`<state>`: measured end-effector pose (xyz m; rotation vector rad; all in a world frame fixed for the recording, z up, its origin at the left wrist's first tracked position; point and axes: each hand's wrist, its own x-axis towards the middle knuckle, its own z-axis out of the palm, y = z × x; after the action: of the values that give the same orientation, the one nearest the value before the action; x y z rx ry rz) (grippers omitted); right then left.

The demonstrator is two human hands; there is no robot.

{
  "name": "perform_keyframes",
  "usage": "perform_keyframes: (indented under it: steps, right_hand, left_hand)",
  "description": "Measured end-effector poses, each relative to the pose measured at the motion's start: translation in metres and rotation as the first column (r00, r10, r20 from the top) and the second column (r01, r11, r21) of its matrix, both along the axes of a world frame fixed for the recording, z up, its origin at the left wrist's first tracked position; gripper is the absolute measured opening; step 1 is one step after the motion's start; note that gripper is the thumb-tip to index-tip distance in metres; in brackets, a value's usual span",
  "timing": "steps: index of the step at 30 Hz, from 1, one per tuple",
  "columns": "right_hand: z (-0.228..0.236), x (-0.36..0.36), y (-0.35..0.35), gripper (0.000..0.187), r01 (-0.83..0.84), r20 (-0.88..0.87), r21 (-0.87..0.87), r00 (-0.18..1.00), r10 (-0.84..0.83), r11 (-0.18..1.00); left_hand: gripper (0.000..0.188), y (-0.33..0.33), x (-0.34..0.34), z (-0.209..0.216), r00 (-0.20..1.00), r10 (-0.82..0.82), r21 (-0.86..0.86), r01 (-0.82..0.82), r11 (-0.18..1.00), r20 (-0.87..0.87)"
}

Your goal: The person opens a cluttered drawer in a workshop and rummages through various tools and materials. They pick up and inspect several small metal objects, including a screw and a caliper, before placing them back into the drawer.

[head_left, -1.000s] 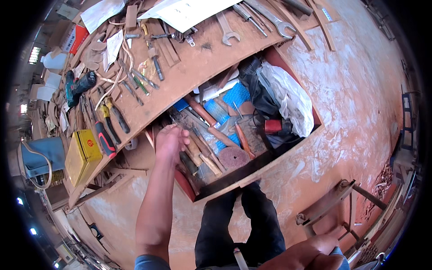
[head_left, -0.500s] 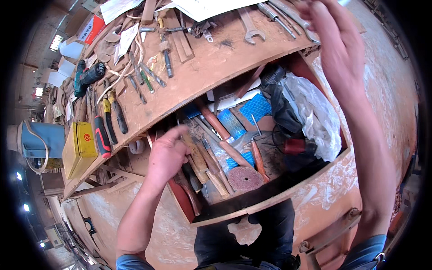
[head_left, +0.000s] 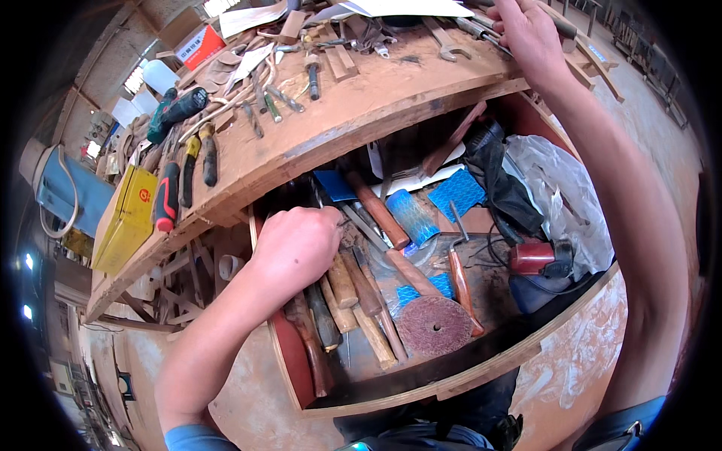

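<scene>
Below the bench, wooden handles, long axes aslant, butts toward drawer front; both hands of uncertain grip

Shows a line of characters on the red box, a round red emblem on the yellow tin, tiny marks too small to read on the drill, and a blue-and-white label near the wood strip.
</scene>
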<state>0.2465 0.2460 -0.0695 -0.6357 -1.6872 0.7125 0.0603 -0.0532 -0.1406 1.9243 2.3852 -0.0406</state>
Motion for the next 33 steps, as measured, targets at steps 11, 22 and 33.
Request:
perform_keyframes:
  steps: [11,22,33]
  right_hand:
    - [-0.006,0.0,0.008,0.032,-0.028,-0.047,-0.032,0.999,0.026,0.999]
    - [-0.016,-0.001,0.012,0.028,-0.09,-0.096,-0.016,0.991,0.088,0.996]
    - [-0.019,-0.003,0.017,0.023,-0.152,-0.132,-0.014,0.98,0.149,0.988]
  left_hand:
    - [0.012,0.007,-0.004,-0.022,0.952,-0.162,-0.049,0.155,0.987,-0.26]
    - [0.025,0.027,0.043,-0.029,0.881,-0.384,0.001,0.4,0.917,-0.277]
    - [0.022,0.035,0.02,-0.02,0.858,-0.471,-0.106,0.459,0.882,-0.207]
